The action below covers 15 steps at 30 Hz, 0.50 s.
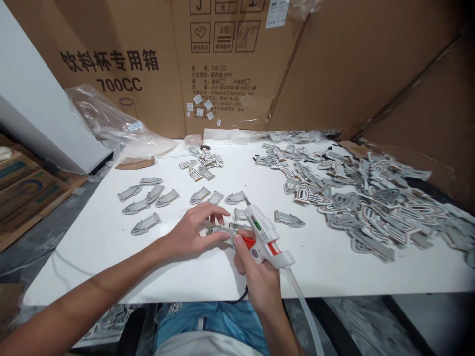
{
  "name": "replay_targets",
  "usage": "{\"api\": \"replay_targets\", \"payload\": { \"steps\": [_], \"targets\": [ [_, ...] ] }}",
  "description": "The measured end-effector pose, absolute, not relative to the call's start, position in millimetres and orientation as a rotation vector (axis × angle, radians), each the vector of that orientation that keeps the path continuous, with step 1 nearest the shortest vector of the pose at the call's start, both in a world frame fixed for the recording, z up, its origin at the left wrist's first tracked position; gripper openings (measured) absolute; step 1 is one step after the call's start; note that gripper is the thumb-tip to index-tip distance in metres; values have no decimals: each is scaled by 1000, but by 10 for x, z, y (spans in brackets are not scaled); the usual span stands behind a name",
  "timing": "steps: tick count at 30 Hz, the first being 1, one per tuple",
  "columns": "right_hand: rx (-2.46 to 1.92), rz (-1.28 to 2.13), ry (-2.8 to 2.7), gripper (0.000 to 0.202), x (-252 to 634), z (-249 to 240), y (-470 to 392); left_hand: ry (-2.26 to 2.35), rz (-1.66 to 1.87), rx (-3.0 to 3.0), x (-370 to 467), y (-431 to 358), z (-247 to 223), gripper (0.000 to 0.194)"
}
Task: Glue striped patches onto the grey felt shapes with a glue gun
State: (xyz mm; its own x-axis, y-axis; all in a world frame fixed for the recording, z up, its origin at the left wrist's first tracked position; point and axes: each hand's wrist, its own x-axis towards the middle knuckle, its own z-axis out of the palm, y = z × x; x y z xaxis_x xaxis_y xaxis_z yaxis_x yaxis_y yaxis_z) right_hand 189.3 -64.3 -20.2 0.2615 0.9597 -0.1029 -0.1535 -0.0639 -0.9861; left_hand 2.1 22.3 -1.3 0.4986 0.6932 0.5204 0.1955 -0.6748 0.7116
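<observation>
A white and orange hot glue gun [264,230] is gripped in my right hand [256,277], its nozzle pointing away from me and a long translucent glue stick trailing from its rear. My right thumb also meets the end of a flat grey cutout piece [221,230]. Around the other end of that piece curves my left hand [196,225], fingers apart and thumb beside its lower edge; whether the thumb touches it I cannot tell. Beyond the nozzle lies another grey piece [235,198], and one more piece [289,218] rests right of the gun.
Several similar pieces [145,223] lie spread on the left of the white table [178,277]. A large heap of pieces [371,207] covers the right side, and a small cluster [206,158] sits farther back. Cardboard boxes [148,29] wall the rear, with a plastic bag [122,123] at back left.
</observation>
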Motion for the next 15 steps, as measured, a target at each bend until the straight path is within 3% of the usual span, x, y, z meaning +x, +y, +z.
{"api": "replay_targets", "payload": {
  "steps": [4, 9, 15],
  "targets": [
    [-1319, 1057, -934, 41, 1863, -91, -661, 719, 894, 2049, -19, 212, 57, 17],
    [-1192, 1117, -840, 38, 1847, -38, -642, 918, 898, 1639, -21, 215, 40, 32],
    [-1341, 1193, -985, 56, 1884, -63, -663, 998, 1021, 1359, -17, 308, -108, 46]
  ]
}}
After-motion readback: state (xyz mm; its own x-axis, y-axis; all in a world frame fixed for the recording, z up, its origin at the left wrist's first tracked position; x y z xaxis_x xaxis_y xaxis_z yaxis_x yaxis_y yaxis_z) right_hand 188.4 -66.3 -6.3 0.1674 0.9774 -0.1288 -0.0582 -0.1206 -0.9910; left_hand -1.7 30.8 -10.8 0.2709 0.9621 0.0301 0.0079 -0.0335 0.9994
